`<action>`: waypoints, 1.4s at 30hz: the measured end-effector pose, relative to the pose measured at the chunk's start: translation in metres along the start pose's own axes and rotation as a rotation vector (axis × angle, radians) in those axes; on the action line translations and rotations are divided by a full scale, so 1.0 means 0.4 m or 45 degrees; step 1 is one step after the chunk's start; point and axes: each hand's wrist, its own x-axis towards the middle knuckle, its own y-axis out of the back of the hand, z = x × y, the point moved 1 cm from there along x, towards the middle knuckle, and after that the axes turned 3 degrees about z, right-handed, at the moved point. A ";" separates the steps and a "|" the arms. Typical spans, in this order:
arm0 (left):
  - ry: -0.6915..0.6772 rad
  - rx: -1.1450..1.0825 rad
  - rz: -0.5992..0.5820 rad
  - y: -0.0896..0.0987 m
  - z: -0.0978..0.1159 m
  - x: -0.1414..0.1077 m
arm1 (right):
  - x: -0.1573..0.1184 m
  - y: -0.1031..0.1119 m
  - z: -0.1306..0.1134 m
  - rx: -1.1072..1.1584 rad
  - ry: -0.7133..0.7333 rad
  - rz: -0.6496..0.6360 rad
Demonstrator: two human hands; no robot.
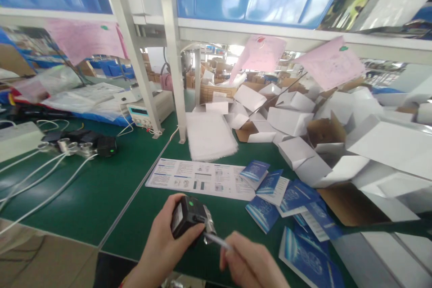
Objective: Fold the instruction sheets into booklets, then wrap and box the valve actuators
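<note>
Left grip (164, 238) encloses a black device (186, 213); right grip (248, 258) pinches a slim tool (218, 240) at its metal fitting (209, 219), seemingly midway.

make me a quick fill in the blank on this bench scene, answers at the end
The left hand grips a device whose casing is mostly ____.
The slender tool is in the person's ____ hand.
The scattered booklets have covers that are mainly ____.
The tabletop is coloured ____.

Missing words: black; right; blue; green.
</note>
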 end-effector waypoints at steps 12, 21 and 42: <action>0.086 -0.152 -0.025 -0.029 -0.001 0.009 | 0.006 -0.018 -0.027 -0.246 0.045 -0.263; 0.541 -0.662 -0.089 -0.054 -0.016 -0.009 | 0.108 0.001 0.014 -0.188 0.111 0.083; 0.435 -0.679 -0.096 -0.173 -0.051 0.018 | 0.085 -0.063 0.120 -0.757 0.914 0.744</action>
